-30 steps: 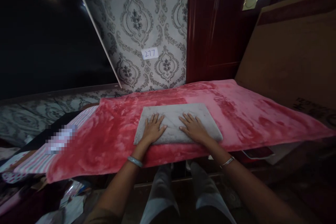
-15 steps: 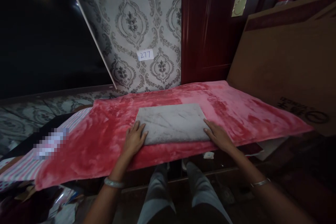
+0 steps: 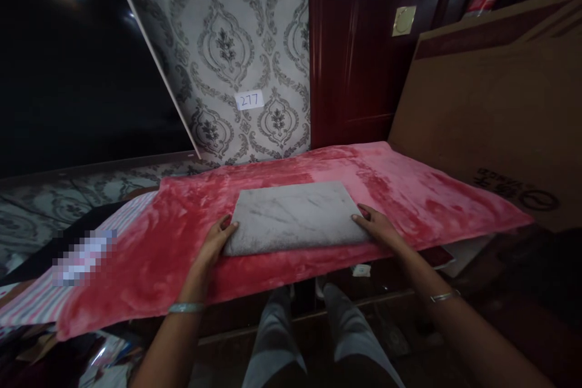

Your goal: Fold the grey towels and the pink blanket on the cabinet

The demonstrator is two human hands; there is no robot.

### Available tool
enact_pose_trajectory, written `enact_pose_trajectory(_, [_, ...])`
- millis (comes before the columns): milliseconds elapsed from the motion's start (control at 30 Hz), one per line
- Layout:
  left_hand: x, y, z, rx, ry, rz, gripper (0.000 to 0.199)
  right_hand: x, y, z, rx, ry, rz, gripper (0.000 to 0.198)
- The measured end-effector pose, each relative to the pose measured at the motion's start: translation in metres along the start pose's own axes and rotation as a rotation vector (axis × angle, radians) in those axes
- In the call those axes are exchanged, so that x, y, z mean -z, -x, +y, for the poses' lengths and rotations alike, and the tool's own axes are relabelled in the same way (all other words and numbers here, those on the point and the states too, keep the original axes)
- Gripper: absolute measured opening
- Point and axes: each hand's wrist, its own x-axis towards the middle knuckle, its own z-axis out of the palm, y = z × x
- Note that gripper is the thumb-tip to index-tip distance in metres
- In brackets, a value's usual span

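A flat, oblong grey plush mat (image 3: 295,215) with faint darker streaks lies on a pink and red fleece blanket (image 3: 154,267). At its left edge is my left hand (image 3: 217,237), thumb on top and fingers curled against the side, partly hidden. My right hand (image 3: 377,224) holds the opposite edge in the same way, its thumb over the top. Whether the fingertips reach under the mat is hidden. A bracelet circles each wrist.
Behind the blanket is a patterned wall with a paper label (image 3: 250,99) reading 277. A large dark screen (image 3: 86,66) stands at left, a cardboard box (image 3: 482,115) at right. A striped cloth (image 3: 31,303) shows under the blanket's left side.
Both hands have gone from lying flat with fingers spread on the mat's sides to gripping its left and right edges. The view has shifted slightly; the mat stays on the blanket.
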Motion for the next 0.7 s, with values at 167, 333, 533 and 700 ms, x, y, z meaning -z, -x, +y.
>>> enact_pose_trajectory(167, [-0.018,-0.004,0.017,0.134,0.146,-0.052,0.083,-0.004,0.001,-0.010,-0.009,-0.235,-0.060,0.070])
enact_pose_trajectory(333, [-0.027,0.014,0.040,0.143,0.171,-0.012,0.088,0.006,-0.007,-0.026,-0.072,-0.458,-0.074,0.073])
enact_pose_trajectory(533, [-0.032,0.066,0.016,0.199,0.328,-0.161,0.094,0.036,-0.023,-0.014,-0.126,-0.596,0.097,0.063])
enact_pose_trajectory(700, [-0.030,0.063,0.003,0.286,0.378,-0.162,0.093,0.024,-0.007,0.021,-0.281,-0.813,0.241,0.033])
